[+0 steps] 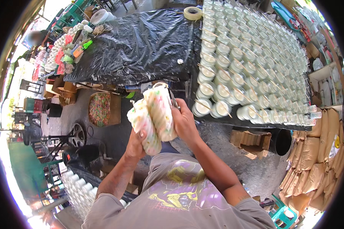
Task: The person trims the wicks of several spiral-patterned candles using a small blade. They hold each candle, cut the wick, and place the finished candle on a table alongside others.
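Two thick white twisted candles with pink and green flecks are held side by side in front of my chest. My left hand (135, 144) is closed round the lower part of the left candle (144, 126), which has a short wick at its top. The right candle (160, 110) leans against it, its top slightly higher. My right hand (184, 120) is closed at the right candle's side, with a dark metal hand tool (172, 98) in its fingers. The tool, like pliers or scissors, lies along the candle's upper edge; its full shape is hidden.
A table under black plastic sheeting (141, 42) stands ahead, with a tape roll (193, 13) at its far edge. Rows of white-filled glasses with sticks (248, 68) crowd the right side. A box of coloured bits (100, 110) and an open carton (250, 142) are on the floor.
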Demonstrator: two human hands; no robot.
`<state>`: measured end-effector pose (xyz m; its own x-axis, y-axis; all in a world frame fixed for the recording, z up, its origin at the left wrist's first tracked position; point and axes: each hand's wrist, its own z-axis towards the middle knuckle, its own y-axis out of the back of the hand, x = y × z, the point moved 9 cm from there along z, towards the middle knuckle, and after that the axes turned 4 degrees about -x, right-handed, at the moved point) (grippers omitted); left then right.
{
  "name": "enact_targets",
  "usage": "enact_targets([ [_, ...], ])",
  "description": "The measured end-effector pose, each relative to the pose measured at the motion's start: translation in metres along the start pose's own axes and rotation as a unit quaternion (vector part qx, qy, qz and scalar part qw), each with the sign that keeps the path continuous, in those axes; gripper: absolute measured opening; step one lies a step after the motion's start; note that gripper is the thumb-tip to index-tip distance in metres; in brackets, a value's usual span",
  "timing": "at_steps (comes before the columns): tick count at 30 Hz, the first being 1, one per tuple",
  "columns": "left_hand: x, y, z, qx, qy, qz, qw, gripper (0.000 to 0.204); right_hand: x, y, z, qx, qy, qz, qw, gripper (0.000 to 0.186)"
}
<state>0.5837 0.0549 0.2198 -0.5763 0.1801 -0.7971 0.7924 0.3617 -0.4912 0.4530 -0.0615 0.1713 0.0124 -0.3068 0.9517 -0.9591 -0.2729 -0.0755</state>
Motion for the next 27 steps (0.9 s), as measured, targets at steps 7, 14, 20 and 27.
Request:
enact_targets([
  [7,-0.055,0.111,0.243,0.113,-0.009,0.021,0.993,0.121,-0.008,-0.086,0.208,-0.076,0.088,0.135,0.984,0.032],
  [14,-0.074,0.103,0.431,0.272,-0.058,0.064,0.958,0.151,-0.01,-0.08,0.354,-0.116,0.215,0.198,0.949,0.028],
  [20,-0.082,0.106,0.49,0.359,-0.274,0.203,0.869,0.15,-0.042,-0.07,0.397,-0.141,0.274,0.131,0.942,0.038],
  [27,-0.077,0.113,0.481,0.351,-0.357,0.278,0.82,0.15,-0.024,-0.084,0.365,-0.074,0.256,0.082,0.961,0.039],
])
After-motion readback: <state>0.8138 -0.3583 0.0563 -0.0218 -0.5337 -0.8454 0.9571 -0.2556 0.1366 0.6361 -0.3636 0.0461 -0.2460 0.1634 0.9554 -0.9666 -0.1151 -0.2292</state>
